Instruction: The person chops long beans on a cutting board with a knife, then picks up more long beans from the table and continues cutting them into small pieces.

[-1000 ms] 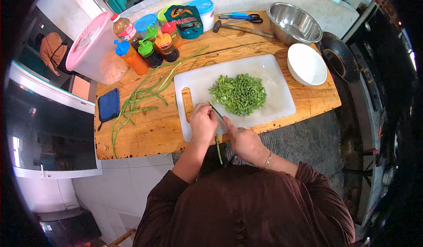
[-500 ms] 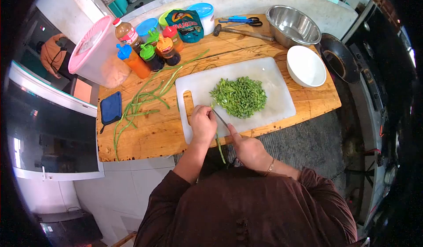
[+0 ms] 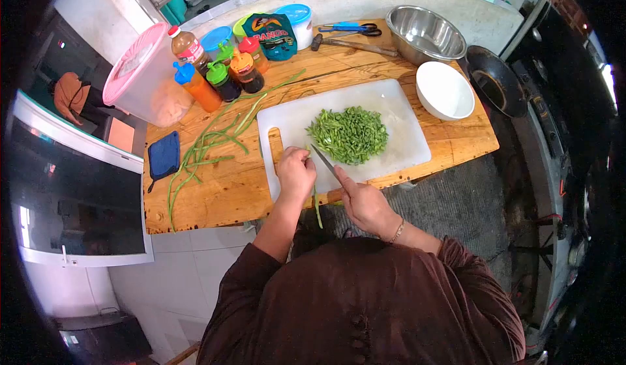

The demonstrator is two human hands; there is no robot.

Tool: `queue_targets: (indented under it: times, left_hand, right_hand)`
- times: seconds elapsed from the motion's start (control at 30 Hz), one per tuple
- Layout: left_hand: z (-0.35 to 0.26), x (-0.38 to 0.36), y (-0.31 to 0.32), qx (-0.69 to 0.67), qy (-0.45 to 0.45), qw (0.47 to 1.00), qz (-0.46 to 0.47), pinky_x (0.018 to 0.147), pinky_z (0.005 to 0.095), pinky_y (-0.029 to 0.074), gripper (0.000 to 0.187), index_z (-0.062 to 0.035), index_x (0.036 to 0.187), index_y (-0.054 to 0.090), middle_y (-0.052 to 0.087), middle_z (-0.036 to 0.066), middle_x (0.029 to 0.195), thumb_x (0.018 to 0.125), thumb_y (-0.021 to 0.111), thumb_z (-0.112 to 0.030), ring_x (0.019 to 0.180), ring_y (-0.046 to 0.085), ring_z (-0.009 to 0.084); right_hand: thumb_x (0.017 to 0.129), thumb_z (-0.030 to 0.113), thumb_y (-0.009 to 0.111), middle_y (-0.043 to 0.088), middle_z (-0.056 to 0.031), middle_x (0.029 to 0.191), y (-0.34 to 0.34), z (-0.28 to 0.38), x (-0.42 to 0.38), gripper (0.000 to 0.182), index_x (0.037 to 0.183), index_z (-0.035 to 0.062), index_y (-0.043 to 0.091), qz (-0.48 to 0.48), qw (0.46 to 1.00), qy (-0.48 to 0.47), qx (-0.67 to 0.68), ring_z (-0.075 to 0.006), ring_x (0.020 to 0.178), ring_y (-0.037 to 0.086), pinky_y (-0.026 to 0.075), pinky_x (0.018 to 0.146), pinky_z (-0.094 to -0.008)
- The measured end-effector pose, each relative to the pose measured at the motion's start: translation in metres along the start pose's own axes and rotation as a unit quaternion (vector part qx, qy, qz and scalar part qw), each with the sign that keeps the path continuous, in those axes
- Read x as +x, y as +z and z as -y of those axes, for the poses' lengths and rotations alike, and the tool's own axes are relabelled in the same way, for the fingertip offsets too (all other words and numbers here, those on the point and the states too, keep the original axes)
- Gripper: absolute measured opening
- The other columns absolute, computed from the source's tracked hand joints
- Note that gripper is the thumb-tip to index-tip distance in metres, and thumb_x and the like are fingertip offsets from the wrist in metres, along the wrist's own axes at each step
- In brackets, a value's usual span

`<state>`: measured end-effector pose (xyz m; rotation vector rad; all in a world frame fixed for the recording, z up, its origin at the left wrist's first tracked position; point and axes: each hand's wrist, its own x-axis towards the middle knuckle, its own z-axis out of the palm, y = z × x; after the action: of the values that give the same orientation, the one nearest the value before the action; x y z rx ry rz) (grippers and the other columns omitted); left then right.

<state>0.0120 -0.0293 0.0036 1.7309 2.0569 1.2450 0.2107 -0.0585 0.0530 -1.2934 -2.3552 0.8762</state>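
At the centre of the frame the left hand [image 3: 295, 171] presses down on a bunch of long green beans [image 3: 317, 203] at the near edge of the white plastic cutting board [image 3: 404, 130], its fingers curled closed over them — the loose ends of the beans hang off the board's edge toward the person. Just beside it, the right hand [image 3: 360, 200] grips the handle of a narrow-bladed kitchen knife [image 3: 324, 161], fingers wrapped around it, the blade angled up and left toward the left hand's knuckles. Above the blade, in the middle of the board, sits a heap of chopped green bean pieces [image 3: 347, 134]. The board lies on a wooden counter [image 3: 215, 195]. Left of the board, uncut long beans [image 3: 208, 145] sprawl across the wood — near a dark blue cloth pad [image 3: 163, 156]. At the upper right stand a white ceramic bowl [image 3: 445, 90] and a steel mixing bowl [image 3: 424, 34].
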Motion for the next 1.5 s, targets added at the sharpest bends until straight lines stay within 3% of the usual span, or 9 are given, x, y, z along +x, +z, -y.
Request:
queue_targets:
  times: [0.23, 0.33, 0.53, 0.63, 0.73, 0.97, 1.07, 1.23, 1.5]
  left_hand:
    - [0.012, -0.002, 0.007, -0.021, 0.003, 1.0, -0.012, 0.073, 0.0411, 0.054, 0.01, 0.0014, 0.08, 0.07, 0.068, 0.015, 0.085, 0.07, 0.069, -0.001, 0.078, 0.066, 0.0339]
    - [0.015, -0.002, 0.006, 0.004, 0.022, 1.0, -0.001, 0.069, 0.0315, 0.057, 0.012, 0.0039, 0.086, 0.07, 0.067, 0.012, 0.088, 0.074, 0.07, 0.001, 0.071, 0.069, 0.0231]
    - [0.007, 0.0, 0.001, 0.04, 0.065, 0.997, 0.003, 0.069, 0.0346, 0.055, 0.011, 0.0038, 0.083, 0.069, 0.066, 0.014, 0.087, 0.073, 0.067, 0.002, 0.072, 0.067, 0.0275]
    - [-0.002, 0.001, -0.006, 0.009, 0.046, 0.998, 0.036, 0.078, 0.0435, 0.053, 0.013, 0.0027, 0.084, 0.07, 0.066, 0.017, 0.089, 0.072, 0.065, 0.002, 0.084, 0.064, 0.0368]
    - [0.002, -0.001, 0.0, 0.039, 0.083, 0.995, -0.027, 0.069, 0.0372, 0.054, 0.01, 0.0035, 0.083, 0.069, 0.067, 0.015, 0.087, 0.074, 0.067, 0.001, 0.072, 0.066, 0.0295]
    - [0.005, 0.0, 0.005, -0.044, -0.009, 0.999, -0.013, 0.075, 0.0411, 0.054, 0.008, 0.0019, 0.083, 0.069, 0.067, 0.016, 0.09, 0.075, 0.067, 0.002, 0.08, 0.066, 0.0352]
    - [0.009, 0.001, 0.005, -0.013, 0.039, 0.999, -0.03, 0.07, 0.0403, 0.054, 0.004, 0.0008, 0.078, 0.067, 0.066, 0.015, 0.087, 0.075, 0.067, 0.002, 0.075, 0.065, 0.0333]
    - [0.007, 0.002, 0.001, -0.039, 0.018, 0.999, -0.024, 0.066, 0.0383, 0.053, 0.004, 0.0, 0.074, 0.065, 0.065, 0.014, 0.08, 0.074, 0.068, 0.002, 0.071, 0.065, 0.0306]
    - [0.005, 0.003, -0.001, -0.073, -0.017, 0.997, -0.011, 0.066, 0.0378, 0.053, 0.004, 0.0, 0.074, 0.065, 0.065, 0.013, 0.078, 0.074, 0.068, 0.002, 0.071, 0.065, 0.0302]
  right_hand:
    - [0.09, 0.01, 0.054, 0.066, -0.0231, 0.079, 0.015, 0.002, 0.011, 0.063, 0.15, 0.0012, 0.034, 0.021, 0.997, -0.032, -0.063, -0.0407, 0.069, 0.065, 0.052, 0.064, -0.0507]
    - [0.085, 0.009, 0.053, 0.065, -0.023, 0.081, 0.013, 0.002, 0.013, 0.069, 0.151, 0.003, 0.034, 0.031, 0.996, -0.024, -0.079, -0.0402, 0.072, 0.067, 0.055, 0.067, -0.0499]
    - [0.086, 0.008, 0.052, 0.068, -0.0224, 0.082, 0.018, 0.01, 0.03, 0.066, 0.15, 0.0024, 0.035, 0.039, 0.996, -0.01, -0.082, -0.0396, 0.077, 0.068, 0.055, 0.069, -0.0503]
    - [0.087, 0.009, 0.052, 0.069, -0.0235, 0.083, 0.011, 0.014, 0.053, 0.064, 0.148, 0.0016, 0.035, 0.05, 0.996, -0.013, -0.07, -0.04, 0.077, 0.069, 0.054, 0.069, -0.0511]
    - [0.088, 0.009, 0.053, 0.068, -0.0242, 0.082, 0.019, 0.005, 0.05, 0.062, 0.147, 0.0021, 0.037, 0.035, 0.997, -0.023, -0.061, -0.0411, 0.075, 0.068, 0.054, 0.069, -0.052]
    - [0.09, 0.01, 0.052, 0.067, -0.0229, 0.076, 0.0, -0.002, -0.006, 0.061, 0.148, 0.0048, 0.037, 0.058, 0.998, -0.003, -0.033, -0.0414, 0.068, 0.066, 0.052, 0.065, -0.0523]
    - [0.095, 0.013, 0.051, 0.065, -0.0228, 0.073, 0.012, -0.015, 0.008, 0.054, 0.148, 0.0066, 0.039, 0.006, 0.999, -0.035, -0.012, -0.0407, 0.065, 0.065, 0.052, 0.062, -0.0509]
    - [0.098, 0.017, 0.05, 0.065, -0.024, 0.076, 0.0, -0.007, 0.018, 0.051, 0.147, 0.0073, 0.04, -0.013, 1.0, -0.006, -0.013, -0.0415, 0.067, 0.065, 0.051, 0.062, -0.052]
    - [0.085, 0.006, 0.055, 0.065, -0.0205, 0.075, 0.002, 0.0, 0.016, 0.069, 0.151, 0.0027, 0.034, 0.038, 0.997, -0.047, -0.051, -0.0381, 0.068, 0.066, 0.054, 0.064, -0.0491]
